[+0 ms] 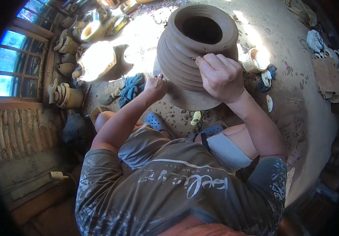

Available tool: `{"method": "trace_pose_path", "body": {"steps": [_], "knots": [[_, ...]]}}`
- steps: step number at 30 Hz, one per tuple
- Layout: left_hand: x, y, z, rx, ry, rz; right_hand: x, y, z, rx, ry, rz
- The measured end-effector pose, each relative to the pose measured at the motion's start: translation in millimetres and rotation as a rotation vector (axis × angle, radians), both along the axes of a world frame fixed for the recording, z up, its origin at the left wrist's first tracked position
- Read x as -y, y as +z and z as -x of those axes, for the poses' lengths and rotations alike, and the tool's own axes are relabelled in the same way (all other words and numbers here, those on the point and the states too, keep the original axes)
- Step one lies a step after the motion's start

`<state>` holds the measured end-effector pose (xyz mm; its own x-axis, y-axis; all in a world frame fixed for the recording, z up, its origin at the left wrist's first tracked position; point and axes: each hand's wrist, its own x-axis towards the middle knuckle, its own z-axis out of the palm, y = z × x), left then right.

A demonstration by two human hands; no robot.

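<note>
- clay pot (179,59), one: brown, wide-mouthed, banded with ridges; stands mouth up on the round disc (195,103), set in from its near edge, presumably for even support.
- right hand (221,74), one: curled at the pot's near right wall, just below the rim; fingers drawn in narrow, thumb close to them; whether a bit of clay sits between, cannot tell. placed there, it seems, to bear on the wall from outside.
- left hand (155,87), one: at the disc's left edge, lower than the right; fingers folded in, any grip cannot be told. likely there to steady or turn the disc.
- blue clogs (157,121), pair: on the floor (232,114), short of the disc's near edge, knees apart, probably giving the arms room.
- blue cloth (132,89), one: crumpled on the floor, left of the disc, seemingly kept within reach.
- round tub (252,63), one: right of the pot, likewise near.
</note>
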<state>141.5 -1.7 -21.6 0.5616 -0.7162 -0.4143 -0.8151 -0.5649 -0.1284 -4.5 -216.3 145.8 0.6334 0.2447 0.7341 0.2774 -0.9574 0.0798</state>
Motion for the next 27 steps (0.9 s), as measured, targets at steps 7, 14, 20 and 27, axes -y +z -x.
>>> {"method": "trace_pose_path", "body": {"steps": [7,14,20,27], "knots": [[10.3,0.4,-56.2,-0.041,-0.018,-0.047,5.0,5.4,2.7,-0.043,0.009,-0.009],[25.2,19.5,-84.6,-0.107,0.066,-0.084,27.0,1.2,9.3,0.014,0.045,0.009],[35.2,28.8,-89.9,-0.176,0.145,-0.011,58.0,1.0,15.9,0.007,0.118,-0.055],[25.8,25.0,-71.2,-0.186,0.089,0.196,99.7,-25.7,32.2,0.018,-0.135,-0.553]]}}
